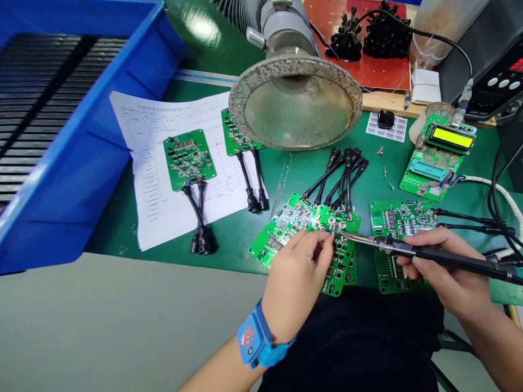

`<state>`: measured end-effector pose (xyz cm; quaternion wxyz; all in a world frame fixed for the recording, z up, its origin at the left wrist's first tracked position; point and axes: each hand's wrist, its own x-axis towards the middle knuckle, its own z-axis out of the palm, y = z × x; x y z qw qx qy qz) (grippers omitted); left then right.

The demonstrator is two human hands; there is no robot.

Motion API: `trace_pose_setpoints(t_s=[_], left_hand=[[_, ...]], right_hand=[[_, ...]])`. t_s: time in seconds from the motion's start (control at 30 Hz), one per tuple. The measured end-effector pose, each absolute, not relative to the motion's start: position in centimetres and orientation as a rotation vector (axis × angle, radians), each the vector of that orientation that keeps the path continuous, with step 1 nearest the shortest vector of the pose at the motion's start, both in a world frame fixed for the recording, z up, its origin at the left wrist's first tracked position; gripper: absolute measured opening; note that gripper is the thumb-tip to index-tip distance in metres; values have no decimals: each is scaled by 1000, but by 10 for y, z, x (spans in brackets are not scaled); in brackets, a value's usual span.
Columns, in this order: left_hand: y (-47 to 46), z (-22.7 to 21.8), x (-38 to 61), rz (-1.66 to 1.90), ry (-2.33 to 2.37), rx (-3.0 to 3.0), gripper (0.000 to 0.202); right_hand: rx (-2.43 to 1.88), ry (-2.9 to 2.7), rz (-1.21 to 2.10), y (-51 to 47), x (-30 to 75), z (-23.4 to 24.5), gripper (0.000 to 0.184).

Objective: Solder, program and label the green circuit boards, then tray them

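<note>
My right hand is closed around a black soldering iron, whose metal tip touches the top of a green circuit board with several black cables. My left hand has its fingers pinched just left of the tip, probably on thin solder wire that is too fine to make out. A blue wrist strap is on my left wrist. Further green boards lie beside it, one to the left and one to the right under my right hand.
A fume extractor funnel hangs over the green mat. Two more cabled boards rest on a paper sheet at left. A blue bin stands far left. A tester board with a yellow display sits at right.
</note>
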<state>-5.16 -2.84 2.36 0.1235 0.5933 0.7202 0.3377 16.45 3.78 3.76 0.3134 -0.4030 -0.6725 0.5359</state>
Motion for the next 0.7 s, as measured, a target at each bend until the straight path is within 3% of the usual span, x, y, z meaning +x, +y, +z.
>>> trace_pose_setpoints(t_s=[0.7], left_hand=[[-28, 25, -53, 974, 2039, 1707, 12]], right_hand=[[-1241, -1703, 1347, 38, 152, 54, 19]])
